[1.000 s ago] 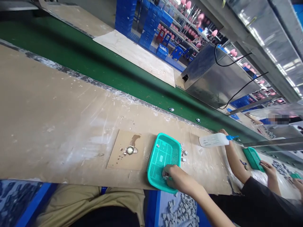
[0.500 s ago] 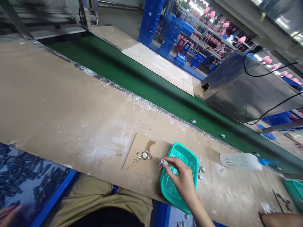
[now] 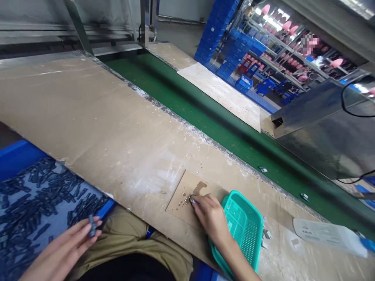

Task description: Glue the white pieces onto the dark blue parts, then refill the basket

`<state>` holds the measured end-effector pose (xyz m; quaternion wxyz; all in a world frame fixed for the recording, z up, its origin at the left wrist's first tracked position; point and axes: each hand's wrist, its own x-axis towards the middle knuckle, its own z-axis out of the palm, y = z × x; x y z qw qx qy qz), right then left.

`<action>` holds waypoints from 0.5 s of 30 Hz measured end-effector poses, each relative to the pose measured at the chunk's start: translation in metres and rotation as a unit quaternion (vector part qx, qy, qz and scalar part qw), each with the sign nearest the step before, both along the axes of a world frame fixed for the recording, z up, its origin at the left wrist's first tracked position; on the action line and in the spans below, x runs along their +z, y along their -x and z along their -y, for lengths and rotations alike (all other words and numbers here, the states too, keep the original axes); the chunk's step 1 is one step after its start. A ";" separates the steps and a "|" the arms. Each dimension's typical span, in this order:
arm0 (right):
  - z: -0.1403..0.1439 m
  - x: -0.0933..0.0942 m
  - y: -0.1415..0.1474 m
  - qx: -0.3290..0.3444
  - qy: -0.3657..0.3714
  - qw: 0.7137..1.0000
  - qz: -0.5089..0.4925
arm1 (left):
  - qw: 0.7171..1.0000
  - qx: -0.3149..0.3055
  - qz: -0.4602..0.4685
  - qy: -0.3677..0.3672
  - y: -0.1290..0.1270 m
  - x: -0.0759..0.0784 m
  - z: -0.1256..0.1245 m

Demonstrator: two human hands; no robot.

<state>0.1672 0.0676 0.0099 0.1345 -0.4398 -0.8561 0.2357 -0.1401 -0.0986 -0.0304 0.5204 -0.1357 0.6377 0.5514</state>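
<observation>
Meanwhile, the right hand (image 3: 212,218) is pinching a small grey part against a round glue dab (image 3: 191,200) on a brown cardboard square (image 3: 183,195), at nine o'clock of the perforated teal plastic basket (image 3: 244,230). The left hand (image 3: 63,249) is pinching a dark blue plastic clip (image 3: 91,226) beside a bin of matching clips (image 3: 38,199). The white bottle (image 3: 329,234) label is unreadable.

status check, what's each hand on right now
Left hand pinching a small dark part. Right hand fingertips on glue dish. Teal basket beside right wrist.

We see an evenly lit scene under soft, diffuse light, with only faint shadows under the right hand (image 3: 212,218). Bright glare blows out the shelves (image 3: 281,47) at top right, and the metal housing (image 3: 328,125) shows dull reflections. Straight edges bow towards the frame borders, and the left hand (image 3: 63,249) looks slightly motion-blurred.
</observation>
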 end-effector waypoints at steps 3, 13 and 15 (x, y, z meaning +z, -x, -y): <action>0.007 0.009 0.001 -0.083 0.063 0.991 -0.083 | 0.993 -0.072 0.077 -0.047 -0.035 0.021 -0.026; 0.055 0.045 0.012 -0.289 0.307 0.830 -0.366 | 0.919 -0.282 0.080 -0.265 -0.129 0.050 -0.083; 0.060 0.048 0.015 -0.309 0.286 0.831 -0.365 | 0.910 -0.299 0.074 -0.276 -0.134 0.056 -0.087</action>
